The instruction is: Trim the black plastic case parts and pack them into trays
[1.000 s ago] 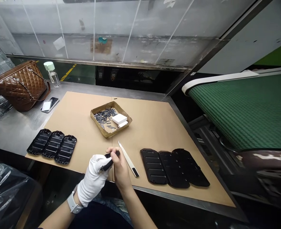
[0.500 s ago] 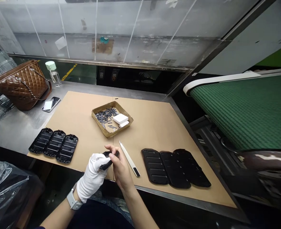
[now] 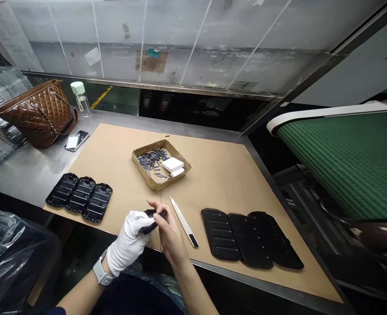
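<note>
Two hands of ours meet over the near edge of the cardboard point(image 3: 219, 179): our left hand point(image 3: 129, 245), in a white glove, and our bare right hand point(image 3: 170, 234). Both are closed on a small black piece point(image 3: 152, 217). The gloved fingers wrap its left end, and the bare thumb and fingertips point(image 3: 154, 206) pinch it from the right. A white-strapped watch point(image 3: 99, 273) sits on our left wrist.

Just right of our right hand, a utility knife point(image 3: 183, 225) lies on the cardboard, its blade pointing far and left. Farther off, straight ahead, stands a cardboard tray point(image 3: 146, 176) holding many small black strips point(image 3: 150, 159) and two white blocks point(image 3: 172, 166).

Three black panels point(image 3: 78, 199) lie side by side on the left of the cardboard, ribbed faces up. Three larger black panels point(image 3: 251, 238) lie on the right, their edges touching or overlapping.

The cardboard rests on a steel bench point(image 3: 32, 175). At the bench's far left are a quilted brown bag point(image 3: 37, 113), a phone point(image 3: 77, 141) with a white card on it, and a clear bottle point(image 3: 82, 100) with a pale green cap. A green conveyor belt point(image 3: 341, 166) runs along the right, and clear plastic point(image 3: 3, 249) bunches at near left.
</note>
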Motion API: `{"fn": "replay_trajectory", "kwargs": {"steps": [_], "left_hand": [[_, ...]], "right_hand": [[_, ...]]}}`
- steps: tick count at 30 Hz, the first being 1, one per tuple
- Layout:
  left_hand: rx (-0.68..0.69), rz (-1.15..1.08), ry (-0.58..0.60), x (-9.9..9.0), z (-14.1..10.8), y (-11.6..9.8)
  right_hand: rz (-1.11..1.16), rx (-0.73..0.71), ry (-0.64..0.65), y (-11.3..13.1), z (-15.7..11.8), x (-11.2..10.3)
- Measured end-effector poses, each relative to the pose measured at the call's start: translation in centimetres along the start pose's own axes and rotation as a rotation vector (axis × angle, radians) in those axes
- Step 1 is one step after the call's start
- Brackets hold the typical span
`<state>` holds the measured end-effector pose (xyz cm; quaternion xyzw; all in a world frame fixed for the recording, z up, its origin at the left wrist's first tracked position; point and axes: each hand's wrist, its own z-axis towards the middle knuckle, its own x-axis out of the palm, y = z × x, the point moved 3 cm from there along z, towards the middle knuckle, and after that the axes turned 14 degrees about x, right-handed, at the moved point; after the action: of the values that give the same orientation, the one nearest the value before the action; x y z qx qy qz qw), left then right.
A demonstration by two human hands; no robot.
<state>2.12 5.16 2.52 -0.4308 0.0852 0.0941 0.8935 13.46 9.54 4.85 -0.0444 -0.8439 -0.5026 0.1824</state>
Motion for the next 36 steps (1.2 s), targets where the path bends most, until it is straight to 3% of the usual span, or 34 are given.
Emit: {"fn": "replay_trajectory", "kwargs": {"steps": [6, 19, 22, 25, 29, 33, 36], "left_hand": [[0.096, 0.100, 0.043, -0.4, 0.0, 0.0], [-0.028, 0.009, -0.053, -0.7, -0.2, 0.4], [-0.045, 0.034, -0.012, -1.3, 0.0, 0.4], [0.094, 0.196, 0.113, -2.8, 0.1, 0.4], [0.206, 0.486, 0.189, -6.6, -0.2, 0.5], [0.077, 0.779, 0.153, -10.7, -1.8, 0.9], [-0.033, 0.845, 0.063, -12.8, -3.9, 1.5]], "right_hand": [[0.009, 0.049, -0.046, -0.5, 0.3, 0.4], [-0.147, -0.023, 0.098, -1.1, 0.3, -0.1], [-0.263, -0.064, 0.179, -0.5, 0.2, -0.9], [-0.503, -0.158, 0.307, 0.8, 0.1, -1.5], [-0.866, -0.397, 0.376, 1.2, 0.5, -0.7], [-1.051, -0.621, 0.236, -2.0, 1.2, 1.0], [-1.167, -0.647, 0.157, -5.3, 1.6, 1.6]]}}
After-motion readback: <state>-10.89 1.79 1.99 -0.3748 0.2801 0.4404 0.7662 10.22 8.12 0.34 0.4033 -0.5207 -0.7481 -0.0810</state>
